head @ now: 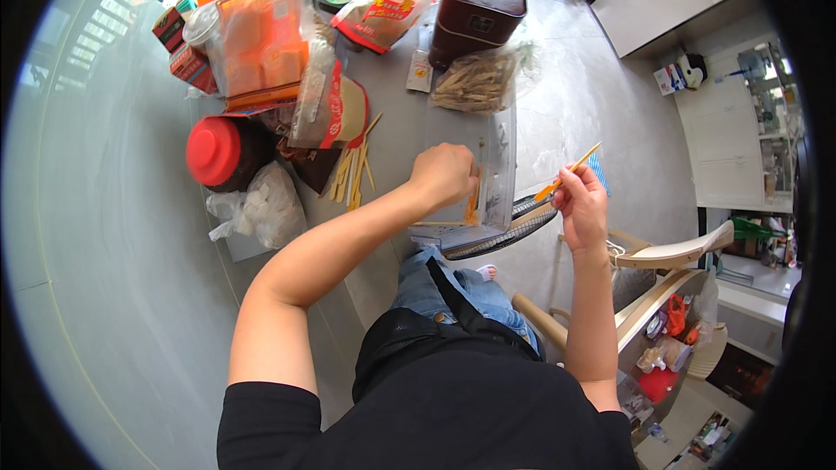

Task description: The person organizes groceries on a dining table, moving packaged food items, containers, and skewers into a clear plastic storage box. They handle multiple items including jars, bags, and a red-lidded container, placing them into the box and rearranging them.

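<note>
My right hand (583, 205) is raised right of the clear plastic bin, its fingers closed on a thin pointed wooden stick (567, 172) with an orange, flatter lower end. My left hand (444, 173) is over the clear plastic bin (501, 163), its fingers bent down and partly hidden, so I cannot tell whether it holds anything. Beside its fingertips an orange-stained stick (472, 205) lies in the bin, and another stick lies along the bin's near end. Several pale wooden sticks (354, 173) lie in a loose pile to the left.
Left stand a red-lidded jar (214, 151), a knotted plastic bag (271, 209), a bag of grain (349, 111) and orange packaging (261, 46). A dark red canister (477, 10) and a bag of dried sticks (475, 81) stand beyond the bin. A wooden chair (679, 251) is at right.
</note>
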`<control>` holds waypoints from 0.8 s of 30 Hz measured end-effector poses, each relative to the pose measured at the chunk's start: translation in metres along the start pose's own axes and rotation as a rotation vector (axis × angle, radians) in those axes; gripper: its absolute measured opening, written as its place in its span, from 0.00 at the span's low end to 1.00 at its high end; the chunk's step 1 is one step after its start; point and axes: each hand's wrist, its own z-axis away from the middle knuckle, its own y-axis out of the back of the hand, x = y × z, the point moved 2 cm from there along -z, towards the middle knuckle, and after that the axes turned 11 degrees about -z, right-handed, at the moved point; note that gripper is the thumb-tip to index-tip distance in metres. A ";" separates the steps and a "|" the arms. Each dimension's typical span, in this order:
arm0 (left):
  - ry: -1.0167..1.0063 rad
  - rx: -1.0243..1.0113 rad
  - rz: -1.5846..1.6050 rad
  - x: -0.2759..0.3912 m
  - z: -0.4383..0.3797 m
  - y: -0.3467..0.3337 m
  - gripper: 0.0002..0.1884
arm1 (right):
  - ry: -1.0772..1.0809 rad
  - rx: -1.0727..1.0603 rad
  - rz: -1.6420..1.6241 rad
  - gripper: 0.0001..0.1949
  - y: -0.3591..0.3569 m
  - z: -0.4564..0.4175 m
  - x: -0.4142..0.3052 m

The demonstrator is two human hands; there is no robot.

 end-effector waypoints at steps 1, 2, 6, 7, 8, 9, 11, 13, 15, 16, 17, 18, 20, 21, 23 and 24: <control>0.023 -0.019 -0.012 0.003 -0.006 0.000 0.10 | -0.001 -0.001 -0.012 0.02 0.007 0.003 0.003; 0.047 -0.036 -0.023 0.005 -0.012 0.001 0.10 | -0.003 -0.004 -0.023 0.02 0.012 0.006 0.005; 0.130 -0.069 -0.018 0.005 -0.023 0.007 0.11 | -0.013 -0.014 -0.055 0.02 0.026 0.015 0.010; 0.112 -0.024 -0.011 0.004 -0.024 0.007 0.11 | -0.018 -0.019 -0.056 0.02 0.028 0.017 0.012; 0.093 0.022 -0.003 0.001 -0.026 0.007 0.11 | -0.023 -0.016 -0.057 0.02 0.031 0.018 0.014; 0.074 0.078 0.006 0.001 -0.029 0.012 0.11 | -0.020 -0.017 -0.060 0.02 0.034 0.018 0.015; 0.109 0.291 0.045 0.004 -0.035 0.025 0.22 | -0.015 -0.022 -0.065 0.01 0.042 0.021 0.019; 0.088 0.647 0.086 0.008 -0.037 0.035 0.31 | -0.001 -0.036 -0.090 0.01 0.048 0.023 0.021; 0.103 0.656 0.056 0.016 -0.044 0.041 0.36 | 0.010 -0.043 -0.136 0.01 0.052 0.025 0.022; 0.112 0.662 0.042 0.020 -0.047 0.044 0.39 | 0.013 -0.055 -0.127 0.03 0.052 0.026 0.020; 0.090 0.691 -0.005 0.021 -0.051 0.044 0.40 | 0.026 -0.048 -0.105 0.04 0.051 0.026 0.018; 0.068 0.719 -0.049 0.022 -0.055 0.044 0.40 | 0.040 -0.040 -0.080 0.05 0.051 0.027 0.016; 0.079 0.712 -0.042 0.023 -0.061 0.042 0.39 | 0.089 -0.047 -0.016 0.09 0.058 0.023 0.018; 0.110 0.674 0.010 0.024 -0.062 0.042 0.37 | 0.089 -0.023 -0.037 0.09 0.056 0.023 0.016; 0.118 0.621 0.068 0.022 -0.065 0.041 0.33 | 0.089 0.021 -0.079 0.10 0.047 0.020 0.013; 0.096 0.608 0.074 0.018 -0.067 0.042 0.29 | 0.079 0.000 -0.063 0.11 0.045 0.017 0.011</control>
